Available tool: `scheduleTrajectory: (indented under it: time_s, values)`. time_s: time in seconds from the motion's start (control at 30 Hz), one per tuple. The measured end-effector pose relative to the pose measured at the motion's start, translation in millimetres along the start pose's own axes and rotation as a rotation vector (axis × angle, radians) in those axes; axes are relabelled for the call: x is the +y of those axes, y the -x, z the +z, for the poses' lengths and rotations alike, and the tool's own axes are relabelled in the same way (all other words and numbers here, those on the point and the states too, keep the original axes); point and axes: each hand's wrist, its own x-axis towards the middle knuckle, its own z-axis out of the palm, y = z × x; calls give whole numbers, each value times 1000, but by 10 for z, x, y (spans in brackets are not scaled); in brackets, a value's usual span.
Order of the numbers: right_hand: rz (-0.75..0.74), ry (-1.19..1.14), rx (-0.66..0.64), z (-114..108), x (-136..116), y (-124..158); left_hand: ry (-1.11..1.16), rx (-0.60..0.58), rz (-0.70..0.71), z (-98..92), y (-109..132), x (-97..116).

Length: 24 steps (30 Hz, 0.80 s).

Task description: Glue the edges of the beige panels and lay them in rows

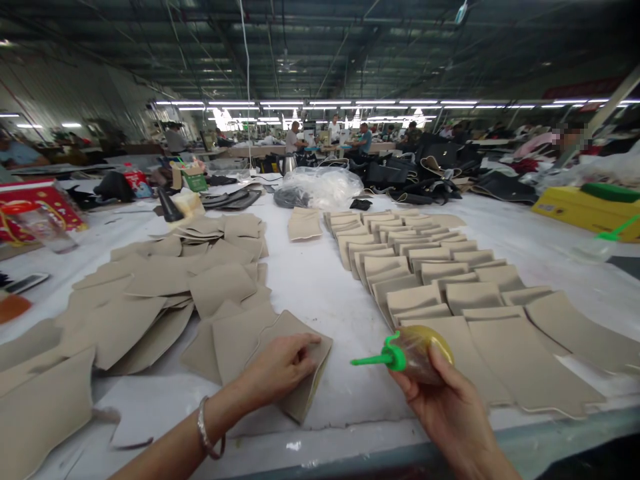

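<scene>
Currently, in my head view, the right fingers (451, 373) grasp the bottle (417, 350), its nozzle (375, 360) pointing left. Just left of the bottle, a panel (286, 325) lies beneath the left fingers (303, 340), pressing its top; whether they grip its edge, I cannot tell. I judge the work midway: overlapping rows (444, 272) right of and beyond the bottle seem finished, the loose heap (170, 277) well left unfinished. Bare desk (305, 277) opens beyond the nozzle; the desk's near edge leaves less room.

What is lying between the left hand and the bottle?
The head view shows the edge of the beige piece under the left hand, then white tabletop; the green nozzle of the bottle also points into this stretch.
</scene>
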Motion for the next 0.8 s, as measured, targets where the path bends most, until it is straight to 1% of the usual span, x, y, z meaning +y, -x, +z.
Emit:
scheduleTrajectory:
  time_s: [0.03, 0.07, 0.13, 0.17, 0.2, 0.23, 0.27, 0.33, 0.37, 0.5, 0.6, 0.67, 0.73, 0.8]
  values:
    - [31, -84, 32, 3, -19, -9, -29, 44, -14, -31, 9, -14]
    - [61, -156, 44, 1, -28, -19, -84, 113, -33, -68, 15, -35]
    - [128, -270, 38, -9, -15, -41, -249, 286, -114, -158, 11, -100]
    - [162, -314, 30, -15, 4, -56, -327, 343, -167, -208, -4, -142]
    - [192, -350, 19, -21, 27, -72, -367, 354, -222, -261, -28, -187]
    - [215, -379, 5, -27, 51, -90, -367, 321, -265, -314, -61, -234]
    - [231, -396, -14, -34, 74, -107, -333, 260, -291, -364, -102, -278]
    - [238, -389, -65, -59, 106, -132, -229, 135, -309, -446, -191, -355]
    - [217, -370, -81, -78, 115, -139, -187, 100, -308, -474, -233, -386]
    - [86, -276, -84, -172, 114, -117, -100, 56, -289, -481, -333, -490]
    - [80, -254, -43, -203, 89, -82, -20, 21, -269, -437, -330, -554]
    - [75, -256, -7, -194, 73, -67, 67, 22, -254, -431, -307, -566]
    - [76, -261, 0, -181, 69, -63, 176, 25, -252, -463, -280, -537]
    - [84, -255, -7, -180, 78, -69, 284, -5, -286, -529, -254, -480]
